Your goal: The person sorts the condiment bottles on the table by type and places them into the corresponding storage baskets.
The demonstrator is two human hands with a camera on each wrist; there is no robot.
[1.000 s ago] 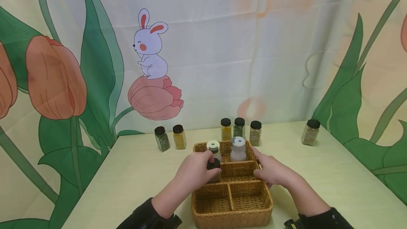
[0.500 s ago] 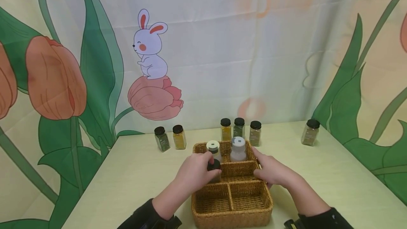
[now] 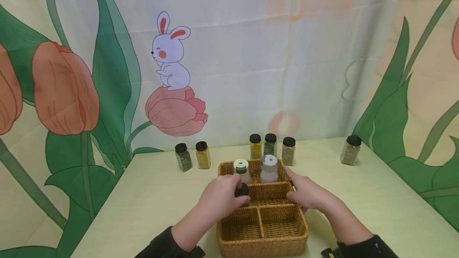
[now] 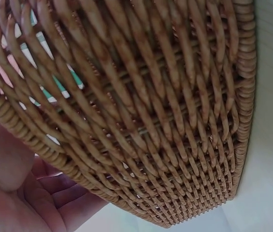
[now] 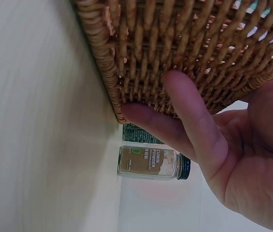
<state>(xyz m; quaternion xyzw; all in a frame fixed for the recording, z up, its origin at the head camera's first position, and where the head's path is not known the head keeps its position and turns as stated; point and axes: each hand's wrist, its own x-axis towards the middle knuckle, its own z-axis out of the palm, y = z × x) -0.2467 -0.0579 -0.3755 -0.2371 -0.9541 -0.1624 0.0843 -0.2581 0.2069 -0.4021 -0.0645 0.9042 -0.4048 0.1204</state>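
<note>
My left hand pinches a small jar by its black lid. The jar stands low in the left end of the middle compartment of a wicker basket, its body mostly hidden by my fingers and the divider. On the basket's right side my right hand holds the wall, thumb at the rim. The right wrist view shows that hand's fingers against the outside weave. Two bottles, one with a cream cap and one with a white cap, stand in the back compartment.
Behind the basket are a yellow jar, a green jar and a cumin powder jar. Farther left stand a green jar and a yellow jar. Another brownish jar is at the right, before a printed curtain.
The black-lidded jar has sunk slightly deeper into the middle compartment, with my left hand still on it. The right hand and the basket stay in place.
</note>
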